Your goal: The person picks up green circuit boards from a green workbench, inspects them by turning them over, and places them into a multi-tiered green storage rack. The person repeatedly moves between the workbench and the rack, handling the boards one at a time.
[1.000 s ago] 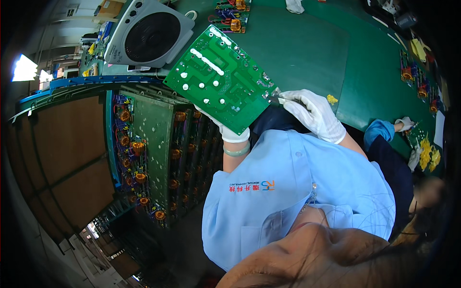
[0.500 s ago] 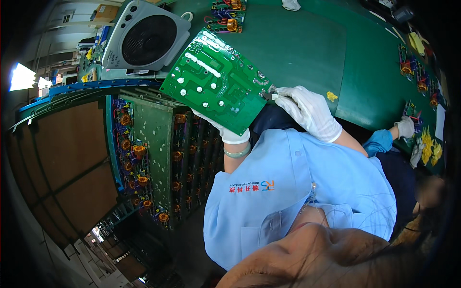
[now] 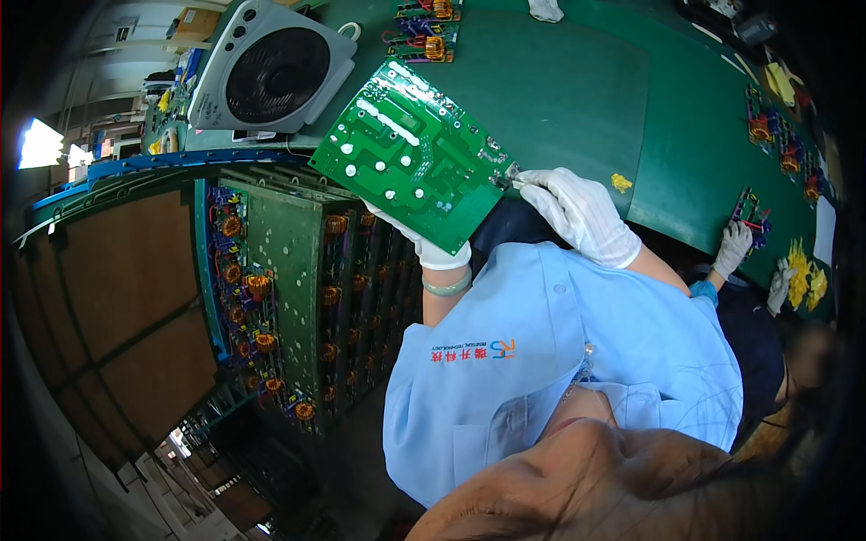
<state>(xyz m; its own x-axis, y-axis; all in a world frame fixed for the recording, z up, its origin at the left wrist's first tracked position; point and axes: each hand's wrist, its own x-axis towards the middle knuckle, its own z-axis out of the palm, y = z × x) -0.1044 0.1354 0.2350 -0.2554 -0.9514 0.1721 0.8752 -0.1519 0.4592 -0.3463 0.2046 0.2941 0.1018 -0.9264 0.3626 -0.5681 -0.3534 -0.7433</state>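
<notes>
Head view: board [image 3: 410,153] is tilted, solder side up, above the table [image 3: 577,90] edge. I see left hand [image 3: 424,243] fingers clamped under it for support; right hand [image 3: 577,212] fingers pinch a small tool [image 3: 507,176] at its edge.

From my remote seat I pick out few such items. A small brown cardboard box [image 3: 197,22] sits at the upper left of the frame, behind the grey fan. Low in the centre, a line of red and orange printed lettering with a logo [image 3: 473,353] runs across the pale blue work coat. I see no screens or signs.
</notes>
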